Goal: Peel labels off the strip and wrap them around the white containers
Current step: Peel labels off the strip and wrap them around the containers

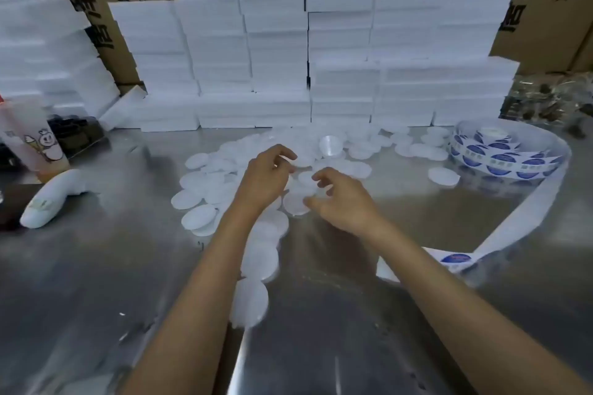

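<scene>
We have both hands over the heap of flat white round containers in the middle of the steel table. Our left hand hangs with fingers loosely curled over the pile, and we cannot tell whether it pinches anything. Our right hand has thumb and fingertips on the rim of one white disc, though the blur leaves the pinch itself uncertain.

These containers look thin, light and slick, so we judge they will slide over one another; taking one by its edge between thumb and finger seems best. Whether anything is inside them cannot be seen.

The label strip lies to the far right, coiled, its blue round labels showing, and its white tail runs near and ends beside our right forearm with one blue label on it. The strip should be limp and easily creased.

Stacked white boxes stand closed along the far side.
</scene>
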A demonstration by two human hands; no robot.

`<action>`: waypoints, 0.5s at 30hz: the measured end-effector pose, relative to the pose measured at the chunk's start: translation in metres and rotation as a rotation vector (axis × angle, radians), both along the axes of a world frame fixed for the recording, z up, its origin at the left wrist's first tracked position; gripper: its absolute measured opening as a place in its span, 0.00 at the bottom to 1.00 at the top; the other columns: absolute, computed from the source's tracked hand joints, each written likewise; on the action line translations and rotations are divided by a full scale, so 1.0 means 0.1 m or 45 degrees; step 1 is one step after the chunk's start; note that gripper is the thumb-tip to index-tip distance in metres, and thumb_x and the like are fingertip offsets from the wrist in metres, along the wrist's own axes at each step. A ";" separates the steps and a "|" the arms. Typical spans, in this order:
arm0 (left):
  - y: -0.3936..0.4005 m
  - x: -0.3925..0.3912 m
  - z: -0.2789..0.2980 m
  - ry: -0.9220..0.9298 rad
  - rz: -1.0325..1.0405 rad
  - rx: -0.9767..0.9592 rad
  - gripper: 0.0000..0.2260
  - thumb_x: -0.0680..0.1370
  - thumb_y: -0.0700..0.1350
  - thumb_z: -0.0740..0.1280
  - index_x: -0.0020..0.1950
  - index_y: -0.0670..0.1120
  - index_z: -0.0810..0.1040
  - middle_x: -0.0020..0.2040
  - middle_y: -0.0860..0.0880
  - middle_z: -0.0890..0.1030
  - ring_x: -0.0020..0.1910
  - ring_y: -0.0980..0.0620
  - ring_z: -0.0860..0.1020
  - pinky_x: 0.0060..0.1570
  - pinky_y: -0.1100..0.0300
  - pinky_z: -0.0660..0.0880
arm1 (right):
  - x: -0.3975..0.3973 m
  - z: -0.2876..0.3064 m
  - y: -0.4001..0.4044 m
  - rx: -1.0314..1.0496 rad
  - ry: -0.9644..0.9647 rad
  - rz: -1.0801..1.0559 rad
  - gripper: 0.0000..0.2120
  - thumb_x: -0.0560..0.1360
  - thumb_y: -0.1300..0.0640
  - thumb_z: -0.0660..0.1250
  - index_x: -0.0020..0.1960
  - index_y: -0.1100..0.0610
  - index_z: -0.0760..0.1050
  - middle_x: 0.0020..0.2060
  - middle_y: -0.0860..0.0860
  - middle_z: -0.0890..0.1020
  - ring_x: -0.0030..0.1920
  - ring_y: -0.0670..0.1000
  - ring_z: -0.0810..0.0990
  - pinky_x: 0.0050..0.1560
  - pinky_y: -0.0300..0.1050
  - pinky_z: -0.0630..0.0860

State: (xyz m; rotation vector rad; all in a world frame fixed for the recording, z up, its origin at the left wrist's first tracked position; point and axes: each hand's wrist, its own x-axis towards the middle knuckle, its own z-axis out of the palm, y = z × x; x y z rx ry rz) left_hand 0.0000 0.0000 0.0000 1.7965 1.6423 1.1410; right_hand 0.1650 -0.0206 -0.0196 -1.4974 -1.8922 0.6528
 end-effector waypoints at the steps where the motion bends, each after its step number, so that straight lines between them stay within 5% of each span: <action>1: 0.02 -0.01 -0.03 -0.052 0.005 0.004 0.13 0.80 0.38 0.56 0.55 0.50 0.79 0.47 0.52 0.84 0.46 0.50 0.82 0.32 0.71 0.72 | -0.07 -0.03 0.03 -0.013 -0.064 -0.012 0.30 0.70 0.42 0.73 0.68 0.50 0.69 0.60 0.47 0.77 0.61 0.50 0.75 0.55 0.44 0.72; 4: 0.03 -0.02 -0.08 -0.148 0.015 -0.019 0.13 0.81 0.39 0.57 0.54 0.51 0.79 0.48 0.52 0.84 0.47 0.51 0.82 0.36 0.69 0.74 | -0.21 -0.18 0.06 0.060 -0.218 -0.009 0.42 0.66 0.35 0.74 0.72 0.51 0.64 0.62 0.49 0.77 0.63 0.53 0.74 0.56 0.47 0.73; 8: -0.03 -0.03 -0.09 -0.258 0.017 -0.010 0.13 0.81 0.39 0.58 0.53 0.52 0.79 0.49 0.52 0.84 0.47 0.50 0.82 0.45 0.60 0.78 | -0.17 -0.30 0.12 0.297 -0.219 -0.065 0.27 0.71 0.42 0.72 0.66 0.52 0.72 0.56 0.48 0.80 0.53 0.51 0.78 0.49 0.43 0.72; 15: -0.12 0.00 -0.09 -0.304 0.039 -0.029 0.11 0.80 0.38 0.61 0.51 0.52 0.79 0.53 0.49 0.83 0.52 0.49 0.80 0.52 0.54 0.79 | -0.13 -0.29 0.13 0.057 0.207 -0.115 0.13 0.72 0.62 0.72 0.54 0.53 0.75 0.39 0.47 0.76 0.37 0.45 0.75 0.41 0.38 0.72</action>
